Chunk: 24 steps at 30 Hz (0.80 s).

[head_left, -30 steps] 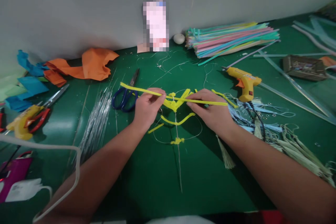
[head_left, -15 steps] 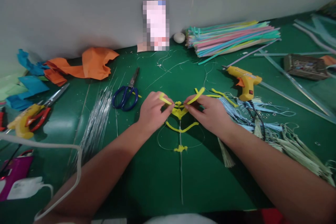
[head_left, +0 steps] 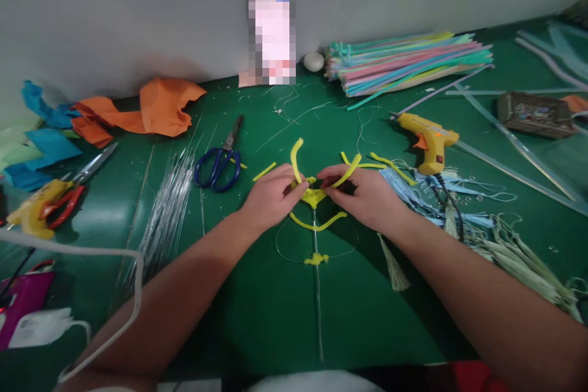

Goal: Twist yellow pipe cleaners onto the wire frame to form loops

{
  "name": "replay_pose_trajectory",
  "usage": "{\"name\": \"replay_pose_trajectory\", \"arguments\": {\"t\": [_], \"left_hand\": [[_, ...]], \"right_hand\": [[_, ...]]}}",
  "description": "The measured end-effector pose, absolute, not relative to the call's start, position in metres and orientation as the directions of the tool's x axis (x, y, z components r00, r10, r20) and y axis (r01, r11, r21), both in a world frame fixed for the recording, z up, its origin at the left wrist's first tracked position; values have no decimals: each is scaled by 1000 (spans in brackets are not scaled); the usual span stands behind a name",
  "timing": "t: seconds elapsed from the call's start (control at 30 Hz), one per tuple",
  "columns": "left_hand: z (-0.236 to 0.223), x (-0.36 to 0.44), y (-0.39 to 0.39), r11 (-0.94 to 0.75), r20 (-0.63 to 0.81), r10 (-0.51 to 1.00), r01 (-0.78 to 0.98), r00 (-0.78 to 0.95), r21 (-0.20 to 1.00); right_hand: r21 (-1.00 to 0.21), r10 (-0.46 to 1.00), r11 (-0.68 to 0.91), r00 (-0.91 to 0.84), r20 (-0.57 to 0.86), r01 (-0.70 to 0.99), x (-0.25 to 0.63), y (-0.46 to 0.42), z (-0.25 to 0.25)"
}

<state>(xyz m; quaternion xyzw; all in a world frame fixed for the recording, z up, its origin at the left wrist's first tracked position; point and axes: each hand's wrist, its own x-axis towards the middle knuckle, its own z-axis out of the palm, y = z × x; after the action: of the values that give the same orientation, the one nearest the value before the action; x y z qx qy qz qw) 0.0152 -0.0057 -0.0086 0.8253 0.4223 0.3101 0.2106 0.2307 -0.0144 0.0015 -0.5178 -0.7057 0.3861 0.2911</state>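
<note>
My left hand (head_left: 275, 196) pinches one side of a yellow pipe cleaner (head_left: 297, 159), whose end curves upward past the thumb. On the other side my right hand (head_left: 356, 193) pinches the same strand, its end slanting up to the right; the middle is partly hidden by my fingers. Between the hands is a wire figure (head_left: 315, 198) with yellow pipe cleaner pieces wound on a straight stem. Below hang a curved yellow piece (head_left: 316, 227), a thin wire loop and a small yellow knot (head_left: 316, 259). Short yellow offcuts (head_left: 264, 171) lie beside both hands.
Blue-handled scissors (head_left: 217, 168) and clear wires (head_left: 168, 202) lie left. A yellow glue gun (head_left: 429, 141), tassels (head_left: 519, 263) and a small box (head_left: 535, 115) are right. Behind are a pipe cleaner bundle (head_left: 408, 64) and a phone (head_left: 272, 33). A white cable (head_left: 138, 282) crosses near my left forearm.
The yellow pipe cleaner was held out straight across the figure; both hands have lowered it onto the figure and bent its ends upward. The left end now stands more upright than half a second ago.
</note>
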Motion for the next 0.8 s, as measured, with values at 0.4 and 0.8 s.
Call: {"name": "replay_pose_trajectory", "arguments": {"t": [0.4,0.8], "left_hand": [[-6,13,-6,-541,466,832,624,301,563],[-10,14,-7,-412,330,906,731,265,545]], "right_hand": [[-871,984,86,-178,-1,483,230,-14,3],[-867,985,123,-168,45,484,230,-13,-2]]}}
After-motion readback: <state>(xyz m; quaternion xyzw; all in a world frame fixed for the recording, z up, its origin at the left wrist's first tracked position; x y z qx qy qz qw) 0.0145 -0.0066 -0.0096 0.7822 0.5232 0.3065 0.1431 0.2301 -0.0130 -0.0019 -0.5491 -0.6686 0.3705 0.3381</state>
